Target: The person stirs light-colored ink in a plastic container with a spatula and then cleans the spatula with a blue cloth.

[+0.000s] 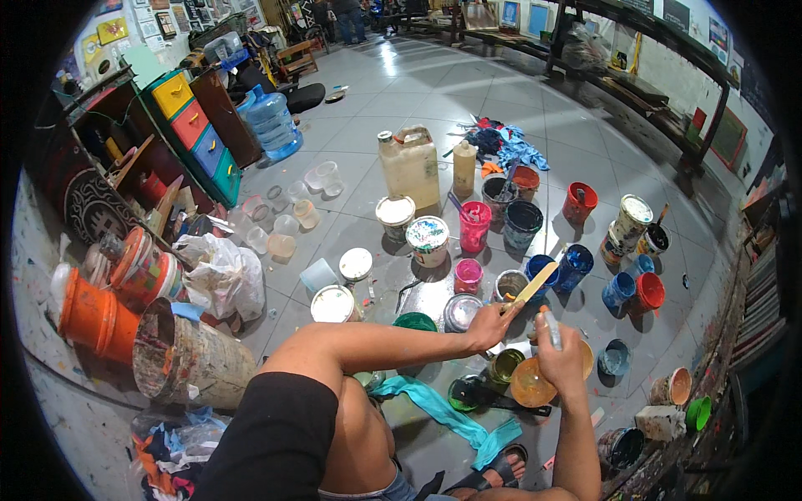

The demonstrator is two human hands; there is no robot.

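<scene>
My left hand [487,328] grips a flat pale wooden stick [536,282], angled up to the right over the cups. My right hand [561,359] is closed around a light grey tool [551,327] with an orange tip, just right of the stick's lower part. Below my hands sit an orange-stained container [533,384], an olive cup [506,366] and a green-and-black container [464,392]. A grey cup [510,285], a blue cup [541,271] and a silver-lidded tub [462,311] stand beyond. A teal cloth [434,415] lies by my sandalled foot.
Paint buckets [650,292] spread across the tiled floor [376,108], with jerrycan [409,175], rag pile [518,150] and translucent cups [284,225]. Orange buckets [96,309], a drawer unit [194,138] and water jug [269,125] line the left; a long rack [635,92] runs right. People [342,21] stand far back.
</scene>
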